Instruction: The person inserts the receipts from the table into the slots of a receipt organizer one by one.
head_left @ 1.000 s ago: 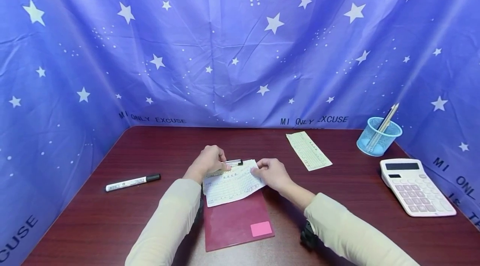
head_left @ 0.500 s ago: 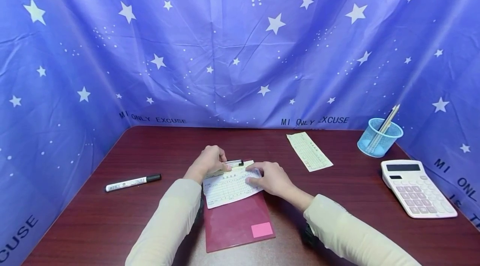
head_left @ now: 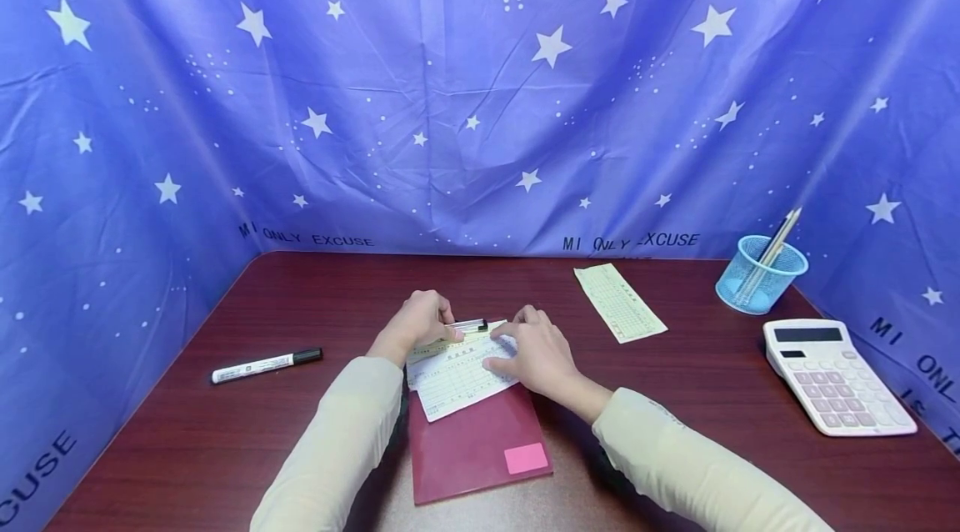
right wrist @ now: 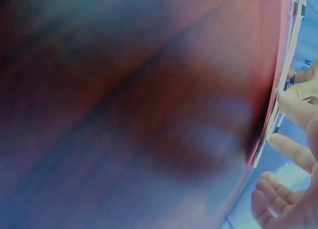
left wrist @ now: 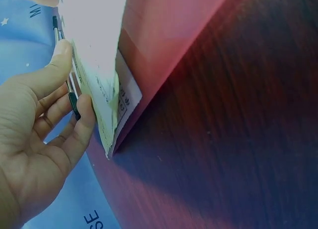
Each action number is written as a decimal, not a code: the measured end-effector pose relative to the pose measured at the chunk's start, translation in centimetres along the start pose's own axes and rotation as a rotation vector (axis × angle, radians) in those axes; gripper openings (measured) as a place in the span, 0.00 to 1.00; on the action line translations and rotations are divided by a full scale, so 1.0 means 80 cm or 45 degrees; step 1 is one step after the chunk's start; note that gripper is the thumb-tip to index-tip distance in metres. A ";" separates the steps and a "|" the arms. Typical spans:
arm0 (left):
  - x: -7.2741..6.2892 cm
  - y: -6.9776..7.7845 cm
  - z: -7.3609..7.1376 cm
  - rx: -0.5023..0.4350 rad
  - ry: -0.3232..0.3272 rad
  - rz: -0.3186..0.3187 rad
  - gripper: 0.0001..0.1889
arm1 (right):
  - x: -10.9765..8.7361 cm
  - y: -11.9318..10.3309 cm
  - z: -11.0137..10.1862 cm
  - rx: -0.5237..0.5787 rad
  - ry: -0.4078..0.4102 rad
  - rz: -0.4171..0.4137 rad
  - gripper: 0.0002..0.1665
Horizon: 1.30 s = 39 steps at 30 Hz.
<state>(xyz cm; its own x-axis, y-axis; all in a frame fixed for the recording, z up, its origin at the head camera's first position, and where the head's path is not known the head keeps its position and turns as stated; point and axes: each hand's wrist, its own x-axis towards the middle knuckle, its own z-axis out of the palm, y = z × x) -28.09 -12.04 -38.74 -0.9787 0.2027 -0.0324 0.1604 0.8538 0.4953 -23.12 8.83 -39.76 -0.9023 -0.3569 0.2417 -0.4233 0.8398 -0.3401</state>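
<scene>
A dark red clipboard (head_left: pixel 480 453) with a pink label (head_left: pixel 527 459) lies in the middle of the head view. Printed paper slips (head_left: pixel 453 386) are stacked loosely across its upper half, the top one slightly askew. My left hand (head_left: pixel 420 322) grips the clip (head_left: pixel 470 326) at the board's top edge; the left wrist view shows the thumb (left wrist: pixel 60 52) pressing there and the other fingers bent close by. On the slips' right side rests my right hand (head_left: pixel 542 353), thumb and index finger spread over the top slip. In the right wrist view these fingertips (right wrist: pixel 278 139) meet the paper's face.
A loose yellowish slip (head_left: pixel 621 303) lies behind the right hand. Farther right stand a blue mesh pen holder (head_left: pixel 759 273) with pens and a white calculator (head_left: pixel 838 378). A marker (head_left: pixel 266 365) lies left of the left arm. A blue star-patterned cloth (head_left: pixel 420 98) hangs around the table.
My right hand has released the slips' right edge and moved left onto the top slip. That slip has turned and shifted a little. The left hand stays at the clip.
</scene>
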 end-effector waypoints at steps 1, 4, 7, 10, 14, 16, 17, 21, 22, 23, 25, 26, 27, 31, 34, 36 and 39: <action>0.000 0.000 0.000 0.002 0.001 0.003 0.13 | 0.000 0.001 0.000 0.021 0.007 -0.034 0.21; 0.001 -0.001 0.001 0.005 0.003 0.010 0.13 | 0.001 0.007 0.000 0.089 -0.015 -0.154 0.16; 0.000 -0.001 0.000 0.006 0.005 0.014 0.13 | 0.001 0.010 0.000 0.137 -0.095 -0.231 0.15; -0.002 0.001 -0.002 -0.003 0.006 0.016 0.12 | 0.000 0.011 0.001 0.124 -0.149 -0.267 0.17; -0.001 0.003 -0.003 -0.010 -0.004 0.019 0.11 | 0.000 0.009 0.000 0.099 -0.169 -0.267 0.19; -0.001 0.003 -0.004 -0.006 -0.015 0.018 0.11 | 0.000 0.008 0.000 0.084 -0.171 -0.265 0.20; -0.001 0.003 -0.005 -0.004 -0.022 0.014 0.11 | 0.000 0.008 0.000 0.076 -0.172 -0.266 0.20; 0.001 0.002 -0.006 -0.007 -0.045 -0.001 0.11 | 0.003 0.007 0.000 0.051 -0.171 -0.271 0.20; 0.001 0.002 -0.006 -0.009 -0.047 -0.001 0.11 | 0.003 0.007 0.000 0.048 -0.172 -0.271 0.20; 0.002 0.001 -0.006 -0.014 -0.046 0.000 0.11 | 0.004 0.006 0.000 0.045 -0.177 -0.269 0.20; 0.003 0.001 -0.006 -0.016 -0.041 0.010 0.11 | 0.005 0.005 0.000 0.036 -0.187 -0.260 0.21; 0.003 0.000 -0.006 -0.016 -0.036 0.016 0.11 | 0.006 0.005 0.001 0.029 -0.190 -0.258 0.21; 0.003 0.000 -0.006 -0.014 -0.029 0.026 0.11 | 0.007 0.004 0.001 0.021 -0.195 -0.254 0.22; 0.002 0.001 -0.006 -0.001 -0.011 0.053 0.11 | 0.010 0.003 0.002 -0.029 -0.199 -0.255 0.22; 0.001 0.001 -0.006 0.002 -0.007 0.059 0.11 | 0.011 0.003 0.002 -0.051 -0.192 -0.263 0.22; 0.001 0.000 -0.006 -0.001 -0.009 0.056 0.11 | 0.011 0.003 0.002 -0.054 -0.184 -0.261 0.22; 0.001 0.000 -0.006 -0.001 -0.010 0.051 0.11 | 0.010 0.002 0.004 -0.057 -0.176 -0.249 0.22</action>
<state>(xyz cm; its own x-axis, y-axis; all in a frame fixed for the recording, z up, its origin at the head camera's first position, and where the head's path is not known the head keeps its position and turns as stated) -28.23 -12.26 -38.33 -0.9704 0.2408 -0.0192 0.1998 0.8445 0.4970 -23.95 8.57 -39.91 -0.8073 -0.5647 0.1714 -0.5899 0.7653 -0.2575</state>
